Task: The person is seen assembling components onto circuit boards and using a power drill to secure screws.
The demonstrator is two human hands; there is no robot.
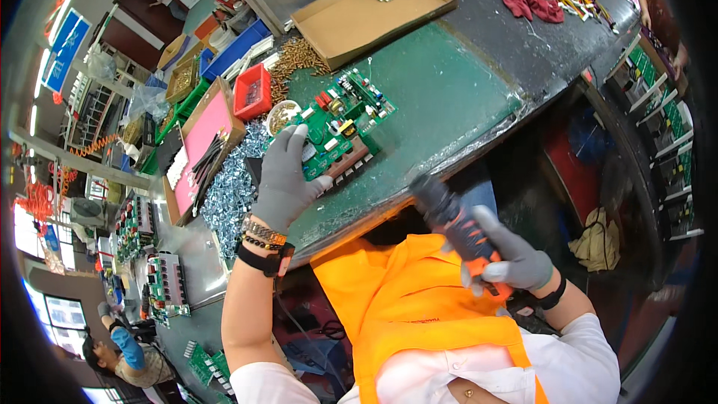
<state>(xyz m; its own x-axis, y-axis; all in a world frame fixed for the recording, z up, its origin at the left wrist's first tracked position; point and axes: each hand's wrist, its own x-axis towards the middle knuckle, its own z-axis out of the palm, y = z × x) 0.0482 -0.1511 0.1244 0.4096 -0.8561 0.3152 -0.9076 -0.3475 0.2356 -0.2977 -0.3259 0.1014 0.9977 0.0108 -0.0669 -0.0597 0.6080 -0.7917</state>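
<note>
My left hand [286,181], in a grey glove, grips the left side of a green circuit board [320,132] lying on the bench. Its thumb rests by the board's near edge, next to a row of dark parts. Red, yellow and white components stand up from the board. My right hand [517,256], also gloved, is wrapped around a black and orange cordless screwdriver [458,226]. This tool is held in front of the orange apron, off the bench edge and apart from the board. Its front end is blurred.
Left of the board lie a heap of silvery metal parts [238,187], a red bin [253,93] and a pile of copper-coloured pieces [298,58]. Behind stands a cardboard tray [366,19]. More boards [166,282] sit at left; other people work at both sides.
</note>
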